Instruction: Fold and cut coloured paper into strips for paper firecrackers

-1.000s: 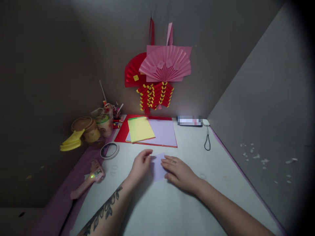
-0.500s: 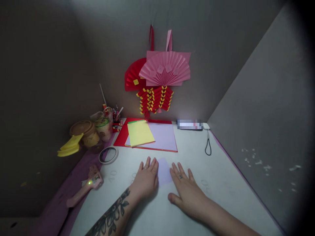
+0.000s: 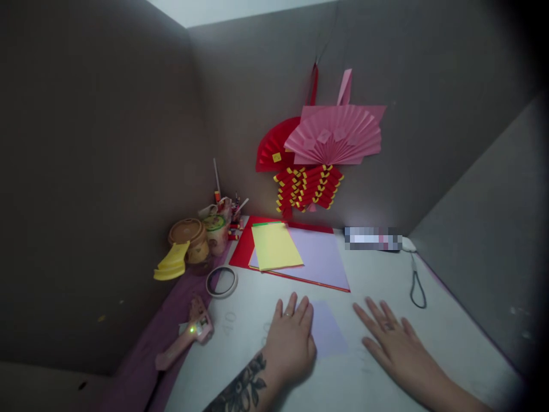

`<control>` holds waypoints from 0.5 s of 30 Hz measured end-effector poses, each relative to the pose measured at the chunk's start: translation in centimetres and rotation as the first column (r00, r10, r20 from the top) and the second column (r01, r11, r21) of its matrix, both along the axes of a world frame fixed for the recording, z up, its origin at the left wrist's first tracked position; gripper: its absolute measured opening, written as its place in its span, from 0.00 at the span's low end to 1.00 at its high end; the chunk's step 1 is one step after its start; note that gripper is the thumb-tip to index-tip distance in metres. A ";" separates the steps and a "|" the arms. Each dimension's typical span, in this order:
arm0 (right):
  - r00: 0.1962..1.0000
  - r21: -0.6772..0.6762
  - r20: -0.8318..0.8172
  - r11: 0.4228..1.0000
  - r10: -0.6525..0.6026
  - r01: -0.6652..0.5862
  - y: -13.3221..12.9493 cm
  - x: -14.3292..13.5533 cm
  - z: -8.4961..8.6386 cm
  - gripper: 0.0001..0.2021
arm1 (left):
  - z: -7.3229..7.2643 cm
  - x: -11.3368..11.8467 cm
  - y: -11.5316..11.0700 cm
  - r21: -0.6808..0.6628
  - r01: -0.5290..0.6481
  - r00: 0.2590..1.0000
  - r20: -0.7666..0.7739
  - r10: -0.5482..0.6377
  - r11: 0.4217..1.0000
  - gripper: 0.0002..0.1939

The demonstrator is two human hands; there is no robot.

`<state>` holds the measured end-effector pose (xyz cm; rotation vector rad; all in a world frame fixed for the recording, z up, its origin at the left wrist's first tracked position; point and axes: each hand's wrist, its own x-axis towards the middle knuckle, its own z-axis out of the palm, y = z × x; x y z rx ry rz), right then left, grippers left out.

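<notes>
A small lavender sheet of paper [image 3: 329,331] lies flat on the white tabletop between my hands. My left hand [image 3: 292,337] rests palm down at the paper's left edge, fingers stretched out, a ring on one finger and a tattoo on the forearm. To the right, my right hand [image 3: 392,340] is open with its fingers spread, apart from the paper and close above or on the table; I cannot tell if it touches. Beyond the hands lies a larger lavender sheet [image 3: 323,260] on red paper [image 3: 241,252], with yellow sheets [image 3: 277,246] stacked on top.
A roll of tape [image 3: 222,282] and a pink glue gun [image 3: 189,337] with a lit light are at left. Behind them stand lidded tubs [image 3: 189,237]. Paper fans [image 3: 337,134] and red firecracker decorations [image 3: 306,189] hang on the back wall. A phone-like object [image 3: 373,239] lies at the back right.
My right hand has moved right, away from the small lavender paper. My left hand stays at its left edge. The camera view has turned, so the scene sits further right and lower.
</notes>
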<state>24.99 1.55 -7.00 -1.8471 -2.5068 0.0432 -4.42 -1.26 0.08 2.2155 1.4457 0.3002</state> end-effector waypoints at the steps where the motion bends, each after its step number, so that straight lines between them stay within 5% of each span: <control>1: 0.998 0.034 0.021 0.998 -0.061 0.060 0.9 0.9 -0.1 0.28 | 0.1 0.0 0.0 -0.013 -0.003 1.000 0.016 0.003 1.000 0.31; 4: 0.971 0.207 0.048 0.953 -0.235 0.220 3.6 2.0 1.3 0.27 | 0.7 0.0 -0.1 -0.050 -0.028 0.997 0.071 0.031 0.998 0.31; 7: 0.993 0.335 -0.024 0.935 -0.119 0.120 6.2 -1.3 5.0 0.24 | 1.4 0.3 0.0 -0.052 -0.020 0.990 0.139 0.027 0.998 0.32; 11: 0.910 0.278 -0.243 0.923 0.336 -0.267 9.8 -12.0 10.7 0.17 | 2.1 0.7 0.7 -0.119 0.080 0.985 0.159 -0.061 0.990 0.38; 15: 0.712 0.154 -0.572 0.906 0.408 -0.395 14.0 -24.0 13.9 0.12 | 1.1 0.8 1.6 -0.160 0.148 0.982 0.139 -0.126 0.976 0.42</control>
